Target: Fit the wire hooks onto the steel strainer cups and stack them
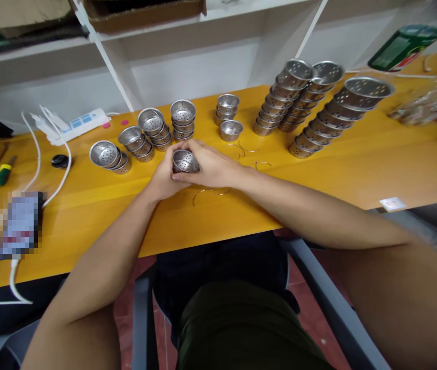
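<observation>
While stacks of perforated metal cups (183,119) stand behind them on the orange surface (172,226), your left hand (164,177) and right hand (210,163) grasp one metal cup (185,161) between them (fingers curled around its sides).

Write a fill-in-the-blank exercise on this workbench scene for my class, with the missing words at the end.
1. The metal cup between the left hand and the right hand is pierced with small ____.
2. The tallest stack of cups stands on the person's ____ side.
3. The power strip is mostly ____ in colour.
4. The small tool has a handle in yellow and ____.

Missing words: holes; right; white; green.
</observation>
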Demonstrator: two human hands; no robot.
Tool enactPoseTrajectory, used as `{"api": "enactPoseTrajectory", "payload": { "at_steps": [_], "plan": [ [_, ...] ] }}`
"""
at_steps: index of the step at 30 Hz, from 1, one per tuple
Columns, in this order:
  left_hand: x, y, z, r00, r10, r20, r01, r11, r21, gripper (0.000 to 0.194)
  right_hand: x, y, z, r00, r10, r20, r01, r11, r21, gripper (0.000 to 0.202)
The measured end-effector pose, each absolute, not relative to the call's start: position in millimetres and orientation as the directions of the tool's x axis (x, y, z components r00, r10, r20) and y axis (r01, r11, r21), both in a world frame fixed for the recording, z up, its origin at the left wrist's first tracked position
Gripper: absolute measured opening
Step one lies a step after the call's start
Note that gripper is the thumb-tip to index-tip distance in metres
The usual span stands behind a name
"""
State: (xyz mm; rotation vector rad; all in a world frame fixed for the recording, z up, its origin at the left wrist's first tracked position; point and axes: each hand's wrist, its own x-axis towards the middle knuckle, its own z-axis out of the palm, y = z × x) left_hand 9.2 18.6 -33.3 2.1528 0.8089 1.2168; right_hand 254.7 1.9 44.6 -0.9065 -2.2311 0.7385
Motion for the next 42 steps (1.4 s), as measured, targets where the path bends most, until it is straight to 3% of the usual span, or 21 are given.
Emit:
{"api": "enactPoseTrajectory", "payload": {
  "at_steps": [2, 4, 7, 9, 12, 22, 27, 31, 33, 36, 42],
  "plan": [
    [3.8, 20.9, -33.9, 0.373, 0.755, 0.540, 0.265, -0.644, 0.717, 0.115, 264.9, 12.8, 49.1, -0.593, 0.732, 0.335, 0.371, 0.618, -0.694, 0.076],
    [0.7, 21.7, -33.8, 0.311, 0.797, 0.517, 0.330, -0.601, 0.728, 0.105, 289.5, 29.7, 61.7, -0.561, 0.775, 0.292, 0.474, 0.589, -0.654, 0.056],
    [1.7, 21.2, -32.6, 0.216, 0.818, 0.533, 0.395, -0.572, 0.719, 0.097, 337.2, 57.8, 77.6, -0.430, 0.894, 0.123, 0.816, 0.443, -0.371, 0.008],
    [4.6, 20.6, -31.5, 0.188, 0.812, 0.553, 0.391, -0.578, 0.716, 0.098, 362.0, 73.0, 78.7, -0.303, 0.952, -0.032, 0.939, 0.293, -0.178, 0.008],
    [8.0, 20.4, -30.2, 0.182, 0.798, 0.574, 0.368, -0.597, 0.713, 0.093, 375.6, 85.2, 69.7, -0.193, 0.972, -0.135, 0.981, 0.187, -0.054, 0.009],
    [6.3, 20.2, -26.3, 0.194, 0.784, 0.589, 0.413, -0.610, 0.676, 0.089, 336.4, 60.0, 71.2, -0.251, 0.932, -0.261, 0.963, 0.267, 0.027, 0.037],
    [9.5, 16.0, -21.3, 0.198, 0.802, 0.564, 0.437, -0.587, 0.681, 0.086, 319.1, 46.3, 74.2, -0.325, 0.896, -0.303, 0.932, 0.357, 0.055, 0.036],
    [9.2, 16.4, -21.4, 0.192, 0.806, 0.560, 0.435, -0.581, 0.688, 0.089, 323.8, 47.5, 72.3, -0.373, 0.875, -0.308, 0.915, 0.401, 0.031, 0.025],
    [8.7, 17.4, -22.8, 0.199, 0.798, 0.568, 0.416, -0.594, 0.688, 0.090, 332.4, 52.4, 69.2, -0.393, 0.893, -0.220, 0.917, 0.397, -0.029, 0.018],
    [8.3, 19.2, -25.2, 0.210, 0.785, 0.583, 0.387, -0.614, 0.688, 0.095, 345.6, 61.4, 64.4, -0.387, 0.922, -0.006, 0.905, 0.378, -0.195, 0.003],
    [9.1, 22.5, -29.2, 0.220, 0.791, 0.571, 0.357, -0.610, 0.707, 0.111, 345.0, 63.5, 61.6, -0.394, 0.889, 0.234, 0.699, 0.455, -0.552, 0.015]
  ]
}}
